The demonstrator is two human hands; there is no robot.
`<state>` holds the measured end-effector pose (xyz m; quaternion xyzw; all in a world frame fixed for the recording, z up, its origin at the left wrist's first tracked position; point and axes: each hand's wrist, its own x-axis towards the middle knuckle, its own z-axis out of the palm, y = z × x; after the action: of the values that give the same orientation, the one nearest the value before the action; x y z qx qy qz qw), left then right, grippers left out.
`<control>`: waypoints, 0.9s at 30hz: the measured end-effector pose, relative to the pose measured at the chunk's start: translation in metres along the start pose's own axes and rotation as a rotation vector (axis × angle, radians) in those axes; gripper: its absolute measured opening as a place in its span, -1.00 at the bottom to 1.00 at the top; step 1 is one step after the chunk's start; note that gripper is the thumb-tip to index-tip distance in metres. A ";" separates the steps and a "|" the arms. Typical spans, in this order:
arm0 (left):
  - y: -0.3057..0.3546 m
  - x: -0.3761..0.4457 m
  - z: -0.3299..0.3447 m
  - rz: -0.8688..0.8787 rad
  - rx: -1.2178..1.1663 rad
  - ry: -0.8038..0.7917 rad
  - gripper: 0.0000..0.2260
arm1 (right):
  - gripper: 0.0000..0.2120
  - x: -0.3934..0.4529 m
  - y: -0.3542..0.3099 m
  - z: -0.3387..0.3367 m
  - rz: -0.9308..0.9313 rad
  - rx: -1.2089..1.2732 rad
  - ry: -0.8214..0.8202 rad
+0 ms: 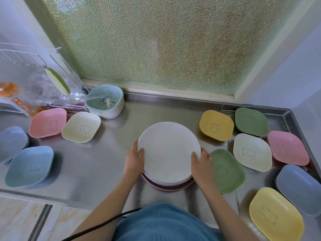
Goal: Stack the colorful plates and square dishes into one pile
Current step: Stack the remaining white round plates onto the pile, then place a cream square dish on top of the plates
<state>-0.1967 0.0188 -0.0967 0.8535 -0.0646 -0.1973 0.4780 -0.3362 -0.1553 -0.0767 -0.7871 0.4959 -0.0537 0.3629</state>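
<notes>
The stack of round plates sits near the middle of the steel surface, toward its front edge, a white plate on top and a brownish-pink plate lowest. The left hand grips the stack's left rim with thumb over the top plate; the right hand, a ring on one finger, grips the right rim the same way.

Square dishes lie singly around it, all holding nothing. Toward the left edge: a pink dish, a cream dish with a small animal outline, a grey-blue dish and a light blue dish. Toward the right edge and back right corner: a yellow dish, a dark green dish, a white dish, a pink dish, a green dish just beside the right hand, a grey-blue dish and a yellow dish at the front right.

At the back left a mint strainer basket stands in a white bowl, with a small white piece inside it. Beside it a wire dish rack holds clear items and a pale green utensil. An orange packet bears writing too blurred to read.

Bare steel lies open between the stack and the left dishes, and behind the stack up to the raised back lip under the frosted window.
</notes>
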 end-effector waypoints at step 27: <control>-0.082 0.031 -0.166 -0.064 0.010 0.115 -0.68 | -0.58 -0.052 -0.124 0.138 -0.120 -0.023 -0.081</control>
<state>-0.1090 0.1849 -0.0974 0.8673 -0.0108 -0.1626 0.4704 -0.2089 -0.0109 -0.0861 -0.8211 0.4332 -0.0379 0.3697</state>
